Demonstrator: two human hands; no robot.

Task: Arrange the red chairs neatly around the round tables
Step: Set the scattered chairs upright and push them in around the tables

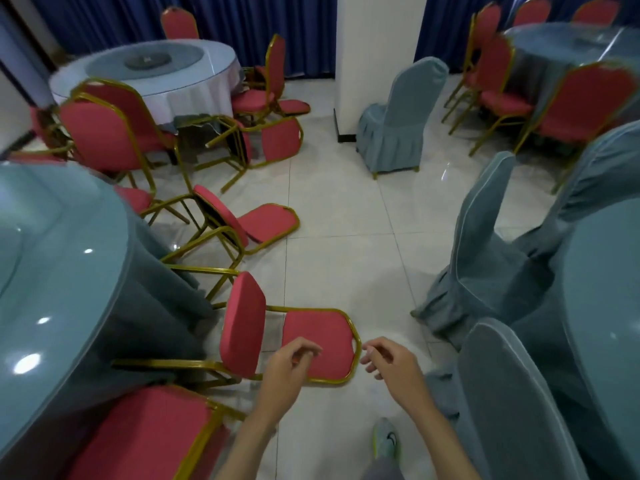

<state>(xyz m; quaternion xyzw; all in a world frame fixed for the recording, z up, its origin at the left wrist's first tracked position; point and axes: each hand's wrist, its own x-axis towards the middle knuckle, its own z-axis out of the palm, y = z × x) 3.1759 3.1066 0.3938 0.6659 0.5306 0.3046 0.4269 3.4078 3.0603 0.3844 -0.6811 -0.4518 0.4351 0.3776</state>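
- Red chair [242,327] lies tipped on the floor [346,202].
- Left hand [291,362] over its backrest [318,327], fingers loosely curled, empty.
- Right hand [391,365] beside the gold frame [356,332], loosely curled, empty.

1. Nearest chair [318,341]: red cushions, gold frame.
2. Near table [52,271]: glossy teal cloth.
3. Far table [194,95]: white cloth, grey-blue top.
4. Curtains [104,19]: deep blue.
5. Covered chair [401,109]: pale grey-blue fabric.
6. Floor [346,209]: shiny off-white tiles, thin grey grid.
7. Shoe [386,441]: mint, yellow edge.

The left forearm [249,434] and right forearm [433,427] are bare. A pale green-and-white sneaker [385,439] with a dark mark meets a grey trouser leg [382,471].
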